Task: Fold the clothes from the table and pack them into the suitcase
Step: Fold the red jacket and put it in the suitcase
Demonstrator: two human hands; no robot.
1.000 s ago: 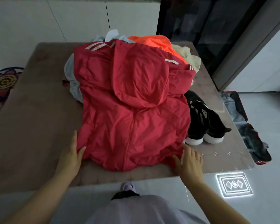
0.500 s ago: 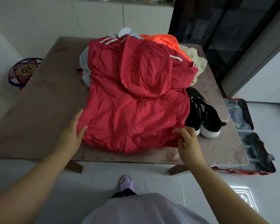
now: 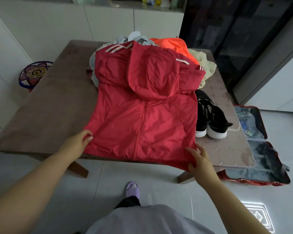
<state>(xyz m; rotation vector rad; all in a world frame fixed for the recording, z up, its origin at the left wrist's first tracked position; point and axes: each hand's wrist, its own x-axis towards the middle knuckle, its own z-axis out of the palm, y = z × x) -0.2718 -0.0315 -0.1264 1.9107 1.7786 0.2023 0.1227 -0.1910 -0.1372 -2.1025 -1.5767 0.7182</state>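
A red hooded jacket (image 3: 142, 112) lies front up on the brown table (image 3: 46, 107), its hood folded down over the chest and its hem pulled past the near edge. My left hand (image 3: 78, 142) pinches the hem's left corner. My right hand (image 3: 200, 159) grips the hem's right corner. Behind the jacket lies a pile of clothes: a grey one (image 3: 93, 61), an orange one (image 3: 171, 44), a beige one (image 3: 205, 63). An open red suitcase (image 3: 260, 149) lies on the floor right of the table.
A pair of black sneakers with white soles (image 3: 210, 119) stands on the table right of the jacket. A round flowered stool (image 3: 34, 73) sits on the floor at the left. White cabinets run along the back; a dark glass door stands at the right.
Both hands went from resting beside the hem to taking hold of its corners and drew the jacket toward me, stretching it flat. I have stepped back from the table.
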